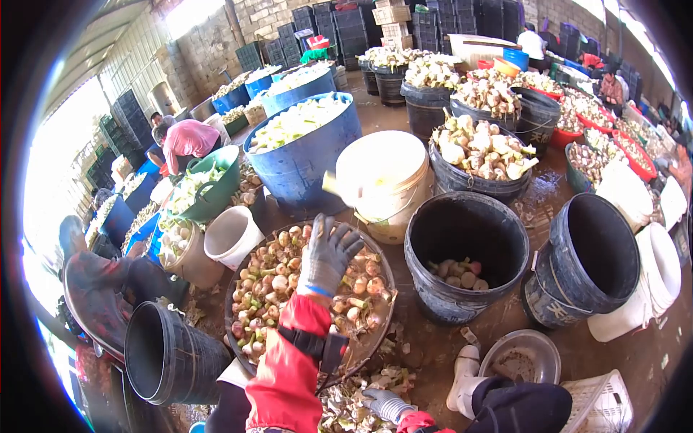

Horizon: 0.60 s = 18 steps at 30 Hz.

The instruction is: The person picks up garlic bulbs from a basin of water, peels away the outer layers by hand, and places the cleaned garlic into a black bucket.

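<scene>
My left hand (323, 260), in a grey glove, is raised over a wide round basket (390, 289) full of garlic bulbs (278, 283). Its fingers are spread, with nothing in them. Just beyond the fingertips, a blurred pale stem-like piece (332, 184) shows in front of a cream bucket (393, 220). Low in the view, my right hand (390, 405), also gloved, is close to garlic scraps (346, 408) below the basket. Its fingers look curled, and whatever they may hold is hidden.
Right of the basket stands a black bucket (462, 303) with a few trimmed bulbs inside, beside another black bucket (577, 267). A metal basin (521, 357) is near my boot (464, 375). Blue tubs (303, 162) of cut stems stand behind. A person (189, 141) bends at left.
</scene>
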Each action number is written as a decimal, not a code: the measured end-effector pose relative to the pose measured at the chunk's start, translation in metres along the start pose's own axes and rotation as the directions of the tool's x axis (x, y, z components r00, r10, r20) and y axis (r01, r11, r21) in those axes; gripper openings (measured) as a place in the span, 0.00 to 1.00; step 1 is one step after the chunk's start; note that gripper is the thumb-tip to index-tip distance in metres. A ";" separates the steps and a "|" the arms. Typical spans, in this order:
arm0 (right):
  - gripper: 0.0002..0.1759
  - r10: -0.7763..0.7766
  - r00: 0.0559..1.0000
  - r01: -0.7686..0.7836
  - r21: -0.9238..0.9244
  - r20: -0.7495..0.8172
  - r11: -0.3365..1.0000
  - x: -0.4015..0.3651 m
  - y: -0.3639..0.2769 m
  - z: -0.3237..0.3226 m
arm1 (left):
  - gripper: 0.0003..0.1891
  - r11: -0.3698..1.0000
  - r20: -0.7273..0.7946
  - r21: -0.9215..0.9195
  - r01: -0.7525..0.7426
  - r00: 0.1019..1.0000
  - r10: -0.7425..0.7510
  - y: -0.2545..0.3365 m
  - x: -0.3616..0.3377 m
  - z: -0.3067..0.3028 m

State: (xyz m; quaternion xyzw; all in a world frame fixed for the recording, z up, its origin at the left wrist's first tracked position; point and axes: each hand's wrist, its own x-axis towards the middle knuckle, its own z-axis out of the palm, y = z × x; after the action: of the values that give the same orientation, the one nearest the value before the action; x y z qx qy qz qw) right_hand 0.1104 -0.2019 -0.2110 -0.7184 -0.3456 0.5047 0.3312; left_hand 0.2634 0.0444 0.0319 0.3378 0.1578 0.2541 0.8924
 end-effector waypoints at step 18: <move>0.23 0.174 0.951 0.015 0.600 -0.256 0.800 0.004 -0.021 -0.021 | 0.14 0.317 -0.034 0.945 0.082 0.987 -0.156 -0.070 -0.072 -0.157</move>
State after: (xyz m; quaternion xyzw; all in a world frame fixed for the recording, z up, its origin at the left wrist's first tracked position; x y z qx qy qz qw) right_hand 0.1278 -0.1898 -0.1901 -0.6600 -0.0849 0.4865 0.5661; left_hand 0.1577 0.0409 -0.1211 0.7878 0.2719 0.0383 0.5513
